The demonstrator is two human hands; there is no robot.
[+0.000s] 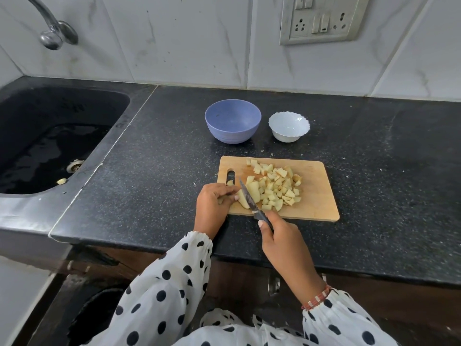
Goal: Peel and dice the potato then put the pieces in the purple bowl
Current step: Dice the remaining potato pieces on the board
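A wooden cutting board (pixel 316 196) lies on the black counter. Several pale diced potato pieces (pixel 279 186) are heaped in its middle. At the board's left end my left hand (pixel 213 203) holds a peeled potato piece (pixel 243 199) down with curled fingers. My right hand (pixel 282 239) grips the dark handle of a knife (pixel 248 198), whose blade lies across that piece. The purple bowl (pixel 233 121) stands behind the board, with nothing in it.
A white scalloped bowl (pixel 289 126) sits right of the purple one. A black sink (pixel 50 136) holding water lies at the left, with a tap (pixel 53 31) above it. A wall socket (pixel 321 18) is at the back. The counter edge (pixel 324 265) runs along the front.
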